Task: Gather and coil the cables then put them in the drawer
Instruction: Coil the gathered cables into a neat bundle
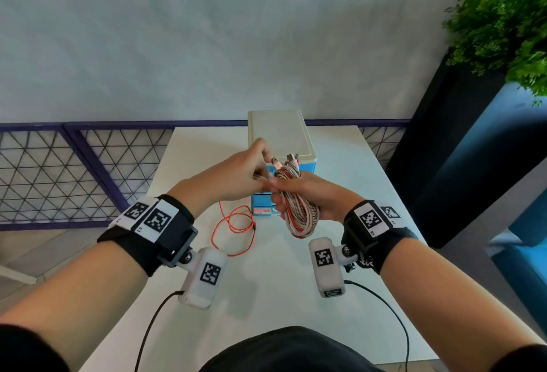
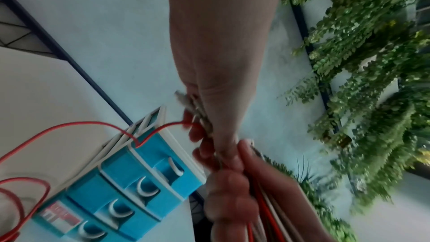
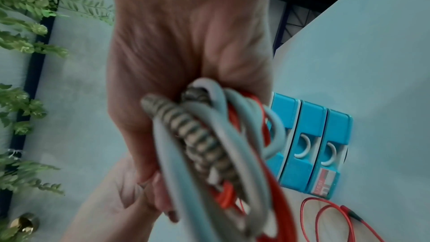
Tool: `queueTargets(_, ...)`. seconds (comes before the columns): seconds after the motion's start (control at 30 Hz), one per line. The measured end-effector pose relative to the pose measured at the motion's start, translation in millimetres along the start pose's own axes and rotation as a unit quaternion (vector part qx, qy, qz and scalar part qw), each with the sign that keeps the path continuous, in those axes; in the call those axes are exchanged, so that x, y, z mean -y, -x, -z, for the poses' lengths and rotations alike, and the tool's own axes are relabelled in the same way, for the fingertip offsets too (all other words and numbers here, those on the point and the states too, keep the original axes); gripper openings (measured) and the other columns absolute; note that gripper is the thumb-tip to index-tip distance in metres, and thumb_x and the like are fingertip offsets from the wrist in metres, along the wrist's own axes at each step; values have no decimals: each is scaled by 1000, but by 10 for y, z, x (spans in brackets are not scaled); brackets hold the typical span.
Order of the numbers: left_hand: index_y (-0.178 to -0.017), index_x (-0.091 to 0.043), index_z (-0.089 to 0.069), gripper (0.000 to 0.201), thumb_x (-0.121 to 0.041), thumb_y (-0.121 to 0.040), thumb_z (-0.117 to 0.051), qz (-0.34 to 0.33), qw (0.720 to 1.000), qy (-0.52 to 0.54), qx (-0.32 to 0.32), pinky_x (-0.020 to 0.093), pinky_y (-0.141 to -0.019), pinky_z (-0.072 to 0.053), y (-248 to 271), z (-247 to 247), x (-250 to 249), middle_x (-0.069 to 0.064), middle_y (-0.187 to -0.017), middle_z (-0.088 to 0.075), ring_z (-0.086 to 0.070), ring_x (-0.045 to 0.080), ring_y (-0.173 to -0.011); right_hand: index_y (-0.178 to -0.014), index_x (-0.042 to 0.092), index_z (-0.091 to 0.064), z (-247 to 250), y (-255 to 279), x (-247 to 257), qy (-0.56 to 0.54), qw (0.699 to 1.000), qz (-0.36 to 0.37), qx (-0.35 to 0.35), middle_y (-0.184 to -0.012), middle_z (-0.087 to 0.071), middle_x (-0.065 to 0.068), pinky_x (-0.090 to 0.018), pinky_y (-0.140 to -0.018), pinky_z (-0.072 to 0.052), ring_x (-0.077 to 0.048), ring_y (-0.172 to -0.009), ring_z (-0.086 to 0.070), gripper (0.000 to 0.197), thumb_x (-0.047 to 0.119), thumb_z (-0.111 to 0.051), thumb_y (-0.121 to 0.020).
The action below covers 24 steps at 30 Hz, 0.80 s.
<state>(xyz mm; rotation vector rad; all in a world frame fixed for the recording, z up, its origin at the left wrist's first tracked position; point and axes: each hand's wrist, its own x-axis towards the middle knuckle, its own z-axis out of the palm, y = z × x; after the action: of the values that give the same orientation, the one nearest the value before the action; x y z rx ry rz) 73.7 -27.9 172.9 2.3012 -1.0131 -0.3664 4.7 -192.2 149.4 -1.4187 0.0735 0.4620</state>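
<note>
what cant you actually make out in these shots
- Left hand fingers: in the head view its own back hides what they pinch.
- Drawer unit front: in the head view, mostly behind both hands and the cable bundle.
- Bundle count: blurred in the right wrist view; strands overlap.
- Red cable: the left wrist view's edge cuts its loops.
- Drawer label: too blurred to read.

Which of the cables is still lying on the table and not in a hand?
The thin red cable: its loops lie on the white table in front of the blue drawer unit. The pink and striped cables are bundled in the right hand.
</note>
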Motion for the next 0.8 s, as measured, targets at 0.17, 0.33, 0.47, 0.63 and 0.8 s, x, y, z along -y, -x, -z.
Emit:
queueTargets(0.17, -103, -12, -49, 46, -46, -78, -67, 137, 946, 234, 180, 31, -59, -44, 0, 190, 104, 3, -61, -54, -45, 14, -51, -88, 8, -60, 46, 66, -9, 22, 999, -21, 19, -63, -53, -1, -25, -54, -49, -11, -51, -53, 16, 21, -55, -96)
queueTargets(0.33, -87, -8, -59, 80, -76, -83, -18, 203, 864, 437, 149, 30, -62, -43, 26, 166, 261, 3, -56, -42, -32, 17, -48, -79, 11, -59, 96, 61, -35, 13, 1000, 1, 9, -63, -54, -2, -27, -56, -51, -12, -51, -53, 15, 11, -57, -94)
queueTargets(0.47, -72, -7, -55, 69, -61, -93, -18, 228, 888, 393, 69, 26, -59, -39, 9, 51, 332, 0, -51, -35, -33, 13, -41, -79, 10, -58, 115, -3, -105, -48, 999, 12, -13, -63, -58, -1, -27, -57, -52, -13, -53, -57, 17, 12, -55, -95)
queueTargets(0.63, -84, -10, -53, 37, -33, -102, -30, 216, 852, 471, 69, 22, -58, -37, 86, -7, 408, -3, -56, -41, -37, 11, -48, -83, 9, -61, 167, -92, -183, -92, 990, 50, -94, -65, -59, -3, -30, -61, -53, -16, -54, -58, 13, 17, -61, -92)
queueTargets(0.8, -109, -19, -62, 23, -8, -95, -48, 156, 844, 511, 42, 20, -72, -41, 90, -93, 391, -4, -83, -61, -58, 9, -72, -84, 8, -61, 189, -111, -151, -118, 978, 73, -158, -65, -58, -3, -30, -62, -53, -17, -57, -57, 25, 33, -62, -92)
